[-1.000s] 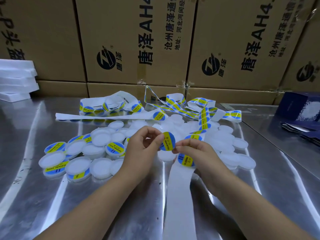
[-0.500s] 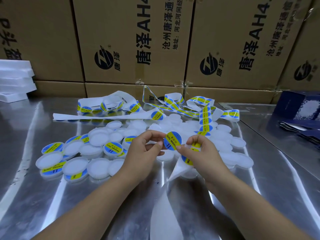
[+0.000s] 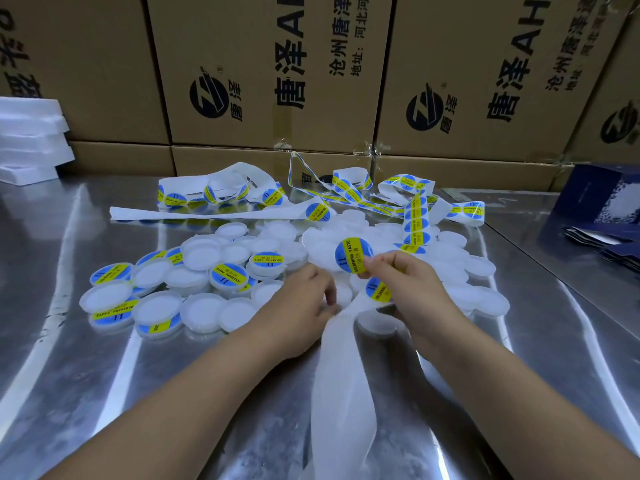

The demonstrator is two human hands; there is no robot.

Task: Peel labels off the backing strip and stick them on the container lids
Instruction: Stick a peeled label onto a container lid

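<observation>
the thin, limp, sticky label [image 3: 354,255] is pinched by its edge in the right hand [image 3: 412,285]; the left hand's [image 3: 304,303] grip cannot be told.

Lids [image 3: 201,258] on table [image 3: 69,341], before boxes [image 3: 263,64]

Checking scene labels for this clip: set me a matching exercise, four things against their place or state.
1 peeled label
2 backing strip
3 white slabs
4 dark blue box

a at the far right edge
b pinched by the right hand
c stacked at the far left
d trailing down toward the camera

Pairs: 1-b, 2-d, 3-c, 4-a
</observation>
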